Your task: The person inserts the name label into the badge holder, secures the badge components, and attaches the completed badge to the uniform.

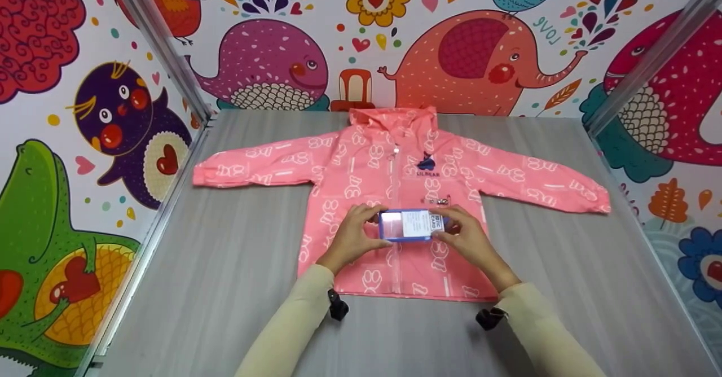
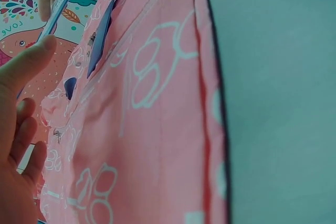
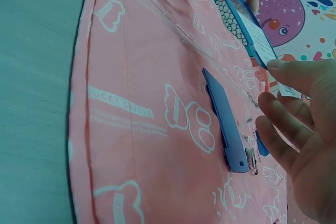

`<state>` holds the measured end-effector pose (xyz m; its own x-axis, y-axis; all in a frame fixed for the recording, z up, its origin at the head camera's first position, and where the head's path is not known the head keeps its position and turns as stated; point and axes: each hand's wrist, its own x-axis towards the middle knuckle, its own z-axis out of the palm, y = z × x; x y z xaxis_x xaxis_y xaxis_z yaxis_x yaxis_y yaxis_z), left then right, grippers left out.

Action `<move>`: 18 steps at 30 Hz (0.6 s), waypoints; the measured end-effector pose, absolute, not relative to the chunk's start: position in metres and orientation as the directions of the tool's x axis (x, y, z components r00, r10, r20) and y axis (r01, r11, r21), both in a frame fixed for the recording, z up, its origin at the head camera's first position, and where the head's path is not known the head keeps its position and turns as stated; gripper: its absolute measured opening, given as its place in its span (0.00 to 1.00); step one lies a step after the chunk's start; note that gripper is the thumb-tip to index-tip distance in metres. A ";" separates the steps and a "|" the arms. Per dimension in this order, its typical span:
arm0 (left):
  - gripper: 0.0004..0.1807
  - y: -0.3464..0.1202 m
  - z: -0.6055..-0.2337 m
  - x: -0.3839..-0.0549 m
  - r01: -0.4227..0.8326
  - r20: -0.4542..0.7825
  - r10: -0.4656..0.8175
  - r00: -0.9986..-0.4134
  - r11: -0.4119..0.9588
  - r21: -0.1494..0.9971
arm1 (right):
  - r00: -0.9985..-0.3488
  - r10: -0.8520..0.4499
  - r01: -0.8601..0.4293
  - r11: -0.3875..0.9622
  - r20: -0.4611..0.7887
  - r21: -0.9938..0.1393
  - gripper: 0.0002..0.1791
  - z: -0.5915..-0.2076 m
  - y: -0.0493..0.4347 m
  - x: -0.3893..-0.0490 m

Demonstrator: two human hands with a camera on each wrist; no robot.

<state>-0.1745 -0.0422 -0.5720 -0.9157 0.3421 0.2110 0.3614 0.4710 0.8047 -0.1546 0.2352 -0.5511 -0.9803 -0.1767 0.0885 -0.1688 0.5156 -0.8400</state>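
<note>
A blue-framed clear ID card holder point(image 1: 391, 224) is held level above a pink hooded jacket point(image 1: 350, 258). My left hand point(image 1: 355, 236) grips its left end between thumb and fingers. At the other end, my right hand point(image 1: 465, 236) pinches a white printed card point(image 1: 416, 223), whose end sticks out past the frame in the right wrist view. A flat blue piece point(image 3: 226, 121) lies on the jacket below the hands, mostly hidden from the head view. Beside it is a metal safety pin clip point(image 3: 252, 161).
The jacket lies spread front up on a grey table point(image 1: 225, 309), sleeves out to both sides, its zipper point(image 1: 396, 196) closed. Printed cartoon walls point(image 1: 271, 55) and metal posts point(image 1: 163, 44) border the table at the back and sides.
</note>
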 end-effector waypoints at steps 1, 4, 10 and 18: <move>0.43 -0.042 -0.572 -0.174 0.361 0.210 0.342 -0.916 0.471 0.805 | -0.980 -0.176 -0.171 0.515 0.091 -0.840 0.27 -0.551 0.235 -0.155; 0.44 -0.042 -0.573 -0.175 0.358 0.206 0.341 -0.917 0.476 0.803 | -0.979 -0.177 -0.178 0.509 0.100 -0.842 0.27 -0.551 0.234 -0.155; 0.43 -0.042 -0.574 -0.175 0.377 0.222 0.347 -0.911 0.488 0.787 | -0.972 -0.195 -0.217 0.508 0.135 -0.833 0.27 -0.555 0.232 -0.156; 0.43 -0.042 -0.575 -0.175 0.405 0.253 0.353 -0.901 0.473 0.783 | -0.959 -0.215 -0.276 0.543 0.186 -0.793 0.25 -0.556 0.230 -0.156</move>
<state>-0.1755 -0.0419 -0.5747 -0.9007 0.3532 0.2531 0.4052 0.4727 0.7825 -0.1559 0.2297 -0.5564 -0.9587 -0.2154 0.1856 -0.2756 0.5428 -0.7934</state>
